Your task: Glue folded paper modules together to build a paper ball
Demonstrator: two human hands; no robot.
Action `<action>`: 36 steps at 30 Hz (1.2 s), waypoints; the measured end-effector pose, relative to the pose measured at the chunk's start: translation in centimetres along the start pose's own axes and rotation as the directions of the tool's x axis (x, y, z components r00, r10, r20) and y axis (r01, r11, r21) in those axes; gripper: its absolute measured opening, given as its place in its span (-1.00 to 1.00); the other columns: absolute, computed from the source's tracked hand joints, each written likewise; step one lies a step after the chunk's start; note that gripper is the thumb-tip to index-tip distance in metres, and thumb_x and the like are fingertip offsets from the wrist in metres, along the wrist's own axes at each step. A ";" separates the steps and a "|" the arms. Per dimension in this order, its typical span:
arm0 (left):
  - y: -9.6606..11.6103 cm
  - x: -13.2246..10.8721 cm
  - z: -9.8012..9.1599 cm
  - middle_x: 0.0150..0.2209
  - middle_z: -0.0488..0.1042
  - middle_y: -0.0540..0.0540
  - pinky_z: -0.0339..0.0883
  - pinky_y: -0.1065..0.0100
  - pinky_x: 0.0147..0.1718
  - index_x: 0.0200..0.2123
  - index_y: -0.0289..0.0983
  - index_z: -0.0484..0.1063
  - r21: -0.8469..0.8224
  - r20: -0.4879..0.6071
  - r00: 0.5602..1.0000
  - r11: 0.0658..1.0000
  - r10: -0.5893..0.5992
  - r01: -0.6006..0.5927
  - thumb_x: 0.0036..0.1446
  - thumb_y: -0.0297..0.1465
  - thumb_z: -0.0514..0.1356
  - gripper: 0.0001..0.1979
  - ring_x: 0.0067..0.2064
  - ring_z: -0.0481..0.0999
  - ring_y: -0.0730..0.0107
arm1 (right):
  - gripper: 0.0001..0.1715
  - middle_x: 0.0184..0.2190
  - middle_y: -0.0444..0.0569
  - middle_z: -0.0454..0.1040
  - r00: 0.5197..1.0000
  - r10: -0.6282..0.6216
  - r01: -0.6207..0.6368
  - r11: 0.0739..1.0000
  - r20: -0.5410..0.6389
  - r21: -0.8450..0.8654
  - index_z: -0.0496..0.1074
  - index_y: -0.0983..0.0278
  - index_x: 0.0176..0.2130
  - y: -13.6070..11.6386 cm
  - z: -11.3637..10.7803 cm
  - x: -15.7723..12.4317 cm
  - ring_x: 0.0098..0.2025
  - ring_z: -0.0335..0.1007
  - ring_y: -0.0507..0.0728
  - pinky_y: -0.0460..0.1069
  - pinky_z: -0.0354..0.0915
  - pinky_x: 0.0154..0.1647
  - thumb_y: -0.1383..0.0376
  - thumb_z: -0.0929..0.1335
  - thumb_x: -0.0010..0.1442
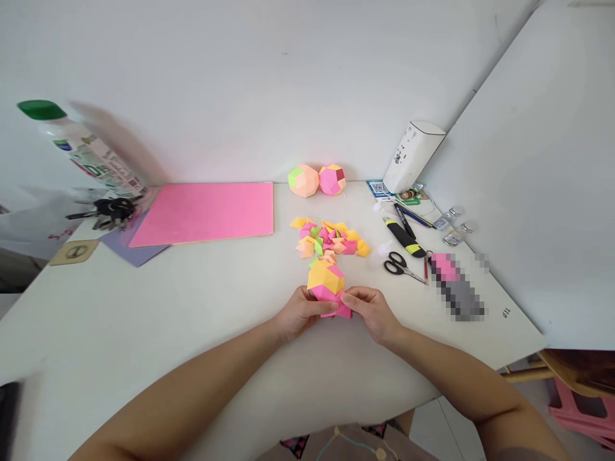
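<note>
White desk (230,288) against a pale wall (216,83) holds two paper balls (303,182), seemingly finished (one shows a dark red patch). Left hand (298,312) and right hand (377,314) grip a yellow-and-pink ball (325,278), apparently incomplete at its lower edge; loose folded pieces (329,237) lie unjoined just beyond.

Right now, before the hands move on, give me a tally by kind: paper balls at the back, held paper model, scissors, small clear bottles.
Paper balls at the back: 2
Paper model, held: 1
Scissors: 1
Small clear bottles: 2
Total: 6
</note>
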State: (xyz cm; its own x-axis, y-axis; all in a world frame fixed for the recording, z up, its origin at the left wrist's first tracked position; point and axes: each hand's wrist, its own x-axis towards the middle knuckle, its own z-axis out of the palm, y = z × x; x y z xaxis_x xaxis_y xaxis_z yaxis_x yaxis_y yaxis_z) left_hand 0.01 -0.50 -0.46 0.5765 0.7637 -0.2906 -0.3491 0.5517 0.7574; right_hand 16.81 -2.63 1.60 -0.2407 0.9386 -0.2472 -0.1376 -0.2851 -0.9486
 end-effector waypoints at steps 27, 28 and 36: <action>0.1 -0.2 0.2 -0.44 0.49 -0.10 0.26 0.26 -0.27 -0.45 -0.35 0.53 0.007 -0.032 0.999 1.000 -0.003 0.003 -0.19 -0.42 0.37 -0.83 -0.34 0.44 0.32 | -0.72 -0.59 -0.12 0.43 0.999 -0.032 0.031 0.996 -0.016 -0.084 0.48 0.27 -0.52 -0.3 0.3 -0.2 -0.46 0.31 0.04 -0.03 0.22 -0.37 0.11 0.43 -0.01; 0.0 -0.1 0.2 -0.46 0.48 -0.08 0.25 0.28 -0.29 -0.47 -0.35 0.52 0.021 -0.026 1.000 1.000 0.010 -0.010 -0.18 -0.42 0.36 -0.85 -0.37 0.42 0.36 | -0.72 -0.59 -0.12 0.44 0.999 -0.042 0.041 0.995 -0.008 -0.088 0.48 0.27 -0.50 -0.3 0.4 -0.2 -0.45 0.33 0.05 -0.02 0.24 -0.35 0.11 0.42 0.01; -0.4 0.0 0.0 -0.50 0.41 -0.05 0.23 0.34 -0.34 -0.49 -0.34 0.51 0.088 -0.004 0.997 0.993 0.074 -0.073 -0.11 -0.36 0.34 -0.85 -0.41 0.34 0.43 | -0.71 -0.57 -0.10 0.44 0.994 -0.107 0.108 0.987 0.012 -0.117 0.49 0.27 -0.44 -0.2 0.4 -0.3 -0.45 0.36 0.07 0.02 0.30 -0.29 0.08 0.38 0.06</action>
State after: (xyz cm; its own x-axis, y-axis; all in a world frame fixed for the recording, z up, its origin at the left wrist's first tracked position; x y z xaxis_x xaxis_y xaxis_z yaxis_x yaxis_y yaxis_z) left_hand 0.18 -0.72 -0.74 0.5459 0.8037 -0.2366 -0.3240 0.4629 0.8251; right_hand 16.53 -2.89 1.91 -0.2363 0.9612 -0.1420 -0.0489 -0.1578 -0.9863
